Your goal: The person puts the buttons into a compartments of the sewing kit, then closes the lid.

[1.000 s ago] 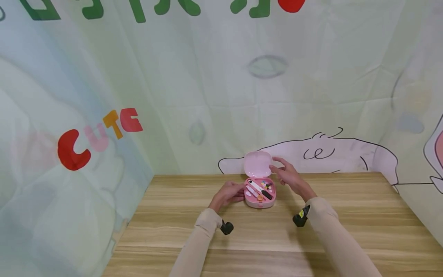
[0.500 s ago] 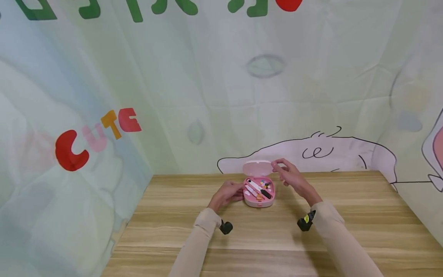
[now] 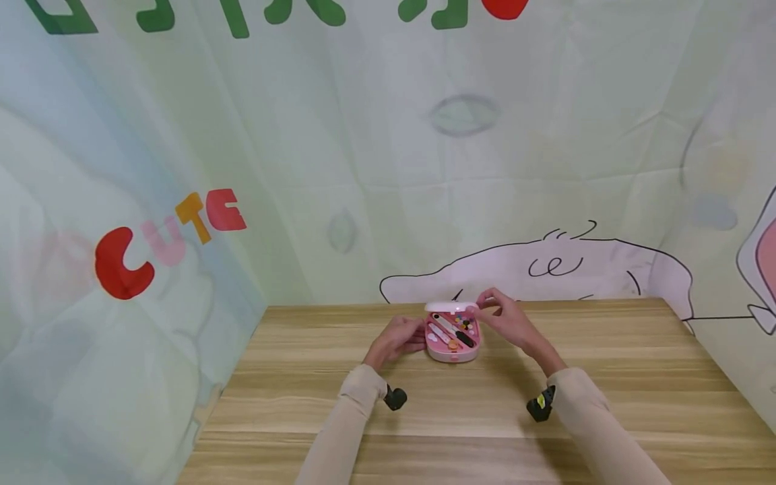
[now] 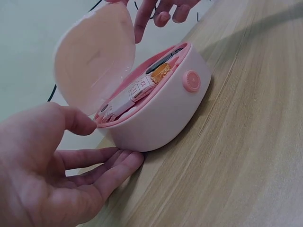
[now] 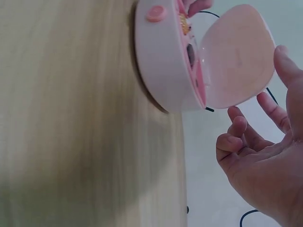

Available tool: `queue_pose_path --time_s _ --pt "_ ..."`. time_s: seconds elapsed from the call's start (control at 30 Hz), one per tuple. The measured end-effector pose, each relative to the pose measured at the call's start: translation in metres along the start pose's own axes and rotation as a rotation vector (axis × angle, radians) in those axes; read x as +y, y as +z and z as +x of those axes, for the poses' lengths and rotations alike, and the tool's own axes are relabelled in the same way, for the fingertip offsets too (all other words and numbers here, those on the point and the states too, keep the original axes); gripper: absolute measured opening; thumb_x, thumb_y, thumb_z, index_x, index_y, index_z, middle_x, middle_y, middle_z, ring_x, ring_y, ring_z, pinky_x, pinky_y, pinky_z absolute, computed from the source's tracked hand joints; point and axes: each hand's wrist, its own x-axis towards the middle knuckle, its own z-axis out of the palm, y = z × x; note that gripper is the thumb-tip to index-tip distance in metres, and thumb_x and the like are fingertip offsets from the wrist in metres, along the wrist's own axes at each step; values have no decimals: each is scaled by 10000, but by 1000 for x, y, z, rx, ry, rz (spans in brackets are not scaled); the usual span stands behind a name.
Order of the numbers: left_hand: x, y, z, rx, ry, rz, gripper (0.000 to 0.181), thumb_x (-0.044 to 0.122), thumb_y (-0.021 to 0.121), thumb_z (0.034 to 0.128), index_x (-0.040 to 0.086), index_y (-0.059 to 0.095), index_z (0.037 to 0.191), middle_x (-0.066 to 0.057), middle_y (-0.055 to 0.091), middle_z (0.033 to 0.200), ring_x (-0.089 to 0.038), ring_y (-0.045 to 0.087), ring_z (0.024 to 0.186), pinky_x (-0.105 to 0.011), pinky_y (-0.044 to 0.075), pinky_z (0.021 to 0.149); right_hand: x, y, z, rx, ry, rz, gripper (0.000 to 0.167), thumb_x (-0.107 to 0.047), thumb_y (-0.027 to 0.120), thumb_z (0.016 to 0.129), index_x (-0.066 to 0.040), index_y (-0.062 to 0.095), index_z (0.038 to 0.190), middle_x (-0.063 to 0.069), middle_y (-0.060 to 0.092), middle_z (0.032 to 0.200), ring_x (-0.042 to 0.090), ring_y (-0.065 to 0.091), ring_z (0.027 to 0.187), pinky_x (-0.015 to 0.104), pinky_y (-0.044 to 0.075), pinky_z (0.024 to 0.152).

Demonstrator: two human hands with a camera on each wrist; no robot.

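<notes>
A pink-and-white sewing box (image 3: 445,354) stands on the table, its lid (image 4: 102,52) raised and tilted over the rear. Inside lie a folded tape measure (image 4: 141,87), an orange thimble-like piece (image 4: 162,72), a black-handled tool (image 3: 465,339) and several coloured buttons (image 3: 468,322). My left hand (image 3: 397,339) grips the box's left side, thumb at the rim and fingers low against the wall. At the lid's right edge, my right hand (image 3: 510,325) holds it between thumb and index finger; the other fingers hang loosely curled. Part of the contents is hidden under the lid.
A wood-grain table (image 3: 291,417) carries the box close to its back edge. Directly behind hangs a printed cloth backdrop (image 3: 339,148). A round pink clasp button (image 4: 191,81) sits on the box's front.
The lid has come down from upright to a low tilt, swung forward by my right hand. My left hand has stayed at the box's side.
</notes>
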Motion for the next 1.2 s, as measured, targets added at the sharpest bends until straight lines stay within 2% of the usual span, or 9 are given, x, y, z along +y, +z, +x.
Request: queue_pose_path --time_s 0.2,0.3,0.47,0.73,1.03,1.13,1.2 --pt "-2 1 3 -5 4 -46 443 191 412 1077 -171 609 1240 -304 679 1178 -227 687 907 -395 614 908 6 5 -6 9 -71 -7 401 -372 787 938 -91 613 1165 145 649 1262 290 565 1068 356 497 848" --pt "-2 1 3 -5 -1 -78 500 241 412 1074 -198 591 1234 -296 686 1117 -223 684 879 -397 615 906 10 8 -9 -1 -95 -15 403 -303 810 926 -66 622 1192 147 641 1253 267 554 982 335 495 803" --pt "-1 0 3 9 -21 -95 539 356 501 1063 -161 596 1185 -174 675 959 -187 671 815 -341 634 823 14 12 -15 -13 -93 -30 417 -248 824 914 -70 621 1232 153 617 1258 252 538 894 316 487 716" --pt "-1 1 3 14 -14 -42 592 430 659 1000 -120 631 1217 -159 691 1014 -188 675 861 -319 629 830 19 20 -20 -7 -117 -46 406 -180 877 855 -94 646 1178 151 610 1231 206 499 688 252 439 542" --pt "-2 1 2 3 12 8 427 322 762 939 -56 727 1134 -120 715 984 -183 675 848 -311 628 830 23 25 -25 -10 -112 -89 425 -218 890 843 -126 648 1181 188 528 1337 191 493 705 265 453 580" --pt "-2 1 2 -1 12 9 404 300 764 933 -56 735 1122 -119 715 982 -176 670 843 -308 627 833 23 26 -25 -22 -115 -108 456 -235 887 847 -136 634 1214 191 516 1353 197 489 680 265 453 573" --pt "-1 1 3 -4 12 4 401 294 762 935 -59 733 1123 -123 713 983 -177 668 847 -307 626 835 23 27 -24 -26 -126 -132 504 -270 889 845 -144 624 1254 182 518 1365 205 503 721 275 469 613"
